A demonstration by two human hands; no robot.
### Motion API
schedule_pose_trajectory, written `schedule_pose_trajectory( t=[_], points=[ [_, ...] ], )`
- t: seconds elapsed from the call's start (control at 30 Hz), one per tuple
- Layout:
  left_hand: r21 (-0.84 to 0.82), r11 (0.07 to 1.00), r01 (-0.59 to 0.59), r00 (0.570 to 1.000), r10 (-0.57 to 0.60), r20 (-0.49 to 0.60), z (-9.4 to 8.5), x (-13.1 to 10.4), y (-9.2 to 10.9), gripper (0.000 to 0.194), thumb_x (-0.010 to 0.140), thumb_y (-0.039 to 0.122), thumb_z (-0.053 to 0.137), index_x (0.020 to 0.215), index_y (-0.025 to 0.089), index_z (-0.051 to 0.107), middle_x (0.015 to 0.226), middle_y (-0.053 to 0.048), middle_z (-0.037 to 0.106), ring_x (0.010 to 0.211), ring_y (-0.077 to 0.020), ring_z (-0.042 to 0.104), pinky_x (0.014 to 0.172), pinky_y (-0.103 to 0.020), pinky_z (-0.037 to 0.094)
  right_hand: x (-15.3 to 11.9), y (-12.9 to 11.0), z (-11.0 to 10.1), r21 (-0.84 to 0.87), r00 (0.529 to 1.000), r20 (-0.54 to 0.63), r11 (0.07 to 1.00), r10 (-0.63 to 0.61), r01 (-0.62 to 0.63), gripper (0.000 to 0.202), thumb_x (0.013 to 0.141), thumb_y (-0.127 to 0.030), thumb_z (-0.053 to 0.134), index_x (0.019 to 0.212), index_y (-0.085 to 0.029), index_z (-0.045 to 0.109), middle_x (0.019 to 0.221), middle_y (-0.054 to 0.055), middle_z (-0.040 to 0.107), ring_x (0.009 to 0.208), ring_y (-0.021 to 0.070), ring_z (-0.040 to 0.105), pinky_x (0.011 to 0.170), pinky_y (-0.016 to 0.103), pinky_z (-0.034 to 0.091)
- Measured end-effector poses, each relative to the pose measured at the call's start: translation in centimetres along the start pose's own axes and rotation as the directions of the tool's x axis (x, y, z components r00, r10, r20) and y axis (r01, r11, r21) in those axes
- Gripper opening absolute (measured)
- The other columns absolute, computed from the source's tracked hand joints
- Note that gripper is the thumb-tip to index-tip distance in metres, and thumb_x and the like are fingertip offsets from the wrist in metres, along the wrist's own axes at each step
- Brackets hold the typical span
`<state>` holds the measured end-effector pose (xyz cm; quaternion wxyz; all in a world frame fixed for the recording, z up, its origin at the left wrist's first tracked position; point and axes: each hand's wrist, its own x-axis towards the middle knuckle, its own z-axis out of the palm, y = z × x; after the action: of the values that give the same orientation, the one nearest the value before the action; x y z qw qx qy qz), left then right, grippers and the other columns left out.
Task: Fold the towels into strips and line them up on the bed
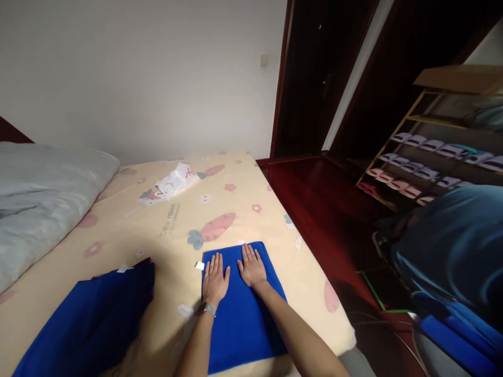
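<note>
A blue folded cloth (243, 324) lies flat on the bed with the patterned cream sheet (251, 183). My left hand (216, 279) rests palm down on its upper left part, fingers stretched out, a watch on the wrist. Flat on the upper right part is my right hand (252, 266), its fingers also extended. A small white tag (200, 265) sticks out at the cloth's left edge, beside my left fingertips. Neither hand grips anything. To the left, a second blue cloth (94, 314) lies loosely bunched, with a white tag at its top edge.
A white plastic bag (177, 180) lies toward the bed's far end. Grey bedding (43, 193) is at the left. Right of the bed are the dark red floor (310, 199), a shoe rack (436, 121) and a dark blue draped pile (451, 246).
</note>
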<state>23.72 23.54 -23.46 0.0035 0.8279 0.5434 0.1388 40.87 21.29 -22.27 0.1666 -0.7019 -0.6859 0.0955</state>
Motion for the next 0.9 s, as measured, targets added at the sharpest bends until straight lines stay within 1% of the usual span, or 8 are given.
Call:
schedule_pose_trajectory(
  t=[0.23,0.37,0.47,0.53,0.6,0.7,0.8,0.9],
  points=[
    [-0.007,0.997,0.076,0.997,-0.075,0.019,-1.1,0.3,-1.5,0.072,0.1,0.056,0.025,0.157,0.013,0.025,0.16,-0.011,0.034,0.15,-0.0251,0.027,0.125,-0.046,0.02,0.0,4.4,-1.5,-0.026,0.989,0.004,0.988,0.151,-0.15,0.068,0.102,-0.045,0.019,0.158,-0.005,0.019,0.164,0.01,0.016,0.153,0.0223,0.013,0.124,0.041,0.005],
    [-0.003,0.997,0.071,0.997,-0.071,0.008,-0.9,0.2,-1.7,0.07,0.1,0.054,0.025,0.157,0.014,0.027,0.16,-0.01,0.035,0.15,-0.0247,0.027,0.125,-0.046,0.02,0.0,7.0,-1.6,-0.046,0.979,-0.022,0.978,0.202,-0.203,0.069,0.102,-0.045,0.018,0.158,-0.005,0.019,0.164,0.011,0.019,0.153,0.0232,0.015,0.124,0.041,0.006],
    [0.009,0.998,0.063,0.998,-0.063,0.0,-1.4,0.3,-1.8,0.066,0.1,0.05,0.027,0.155,0.013,0.031,0.159,-0.01,0.037,0.15,-0.0245,0.029,0.124,-0.045,0.022,-0.2,7.7,-2.1,-0.062,0.978,-0.026,0.976,0.209,-0.21,0.068,0.102,-0.044,0.018,0.157,-0.004,0.021,0.164,0.012,0.021,0.153,0.024,0.016,0.124,0.041,0.007],
    [0.025,0.998,0.056,0.998,-0.055,-0.039,-2.4,0.7,-1.4,0.062,0.1,0.043,0.028,0.153,0.011,0.035,0.157,-0.012,0.04,0.149,-0.0248,0.031,0.125,-0.046,0.022,-0.3,7.1,-2.8,-0.066,0.971,-0.056,0.97,0.232,-0.235,0.068,0.102,-0.042,0.019,0.156,-0.001,0.023,0.163,0.015,0.021,0.152,0.0259,0.017,0.124,0.043,0.008],
    [0.04,0.999,0.035,0.994,-0.031,-0.103,-3.4,1.3,-0.4,0.058,0.101,0.035,0.027,0.151,0.008,0.038,0.156,-0.014,0.041,0.149,-0.0248,0.03,0.125,-0.046,0.02,-0.6,5.3,-3.3,-0.059,0.967,-0.127,0.971,0.222,-0.231,0.066,0.103,-0.04,0.019,0.155,0.001,0.023,0.163,0.017,0.021,0.153,0.0273,0.016,0.124,0.045,0.007],
    [0.042,0.998,-0.037,0.989,0.043,-0.144,-4.1,2.0,2.1,0.055,0.099,0.025,0.031,0.151,0.009,0.04,0.16,-0.013,0.035,0.151,-0.0243,0.026,0.125,-0.044,0.022,-1.1,1.3,-3.2,-0.038,0.98,-0.197,0.998,0.037,-0.046,0.062,0.104,-0.035,0.019,0.156,-0.003,0.024,0.163,0.014,0.021,0.153,0.0241,0.013,0.124,0.044,0.007],
    [0.026,0.995,-0.099,0.992,0.101,-0.072,-3.1,1.6,3.8,0.053,0.097,0.021,0.034,0.15,0.015,0.043,0.16,-0.01,0.035,0.15,-0.0241,0.029,0.122,-0.045,0.028,-1.5,-1.7,-2.0,-0.004,0.985,-0.126,0.993,-0.117,0.118,0.057,0.104,-0.031,0.021,0.156,-0.01,0.03,0.162,0.01,0.028,0.153,0.021,0.015,0.124,0.042,0.011],
    [0.006,0.995,-0.101,0.995,0.101,-0.017,-1.5,0.4,3.2,0.051,0.1,0.026,0.032,0.15,0.02,0.043,0.158,-0.008,0.039,0.148,-0.0238,0.034,0.121,-0.046,0.031,-2.2,-1.7,-0.8,0.012,0.993,-0.055,0.994,-0.106,0.106,0.057,0.104,-0.036,0.022,0.155,-0.012,0.034,0.16,0.009,0.033,0.151,0.0216,0.021,0.124,0.042,0.014]
  ],
)
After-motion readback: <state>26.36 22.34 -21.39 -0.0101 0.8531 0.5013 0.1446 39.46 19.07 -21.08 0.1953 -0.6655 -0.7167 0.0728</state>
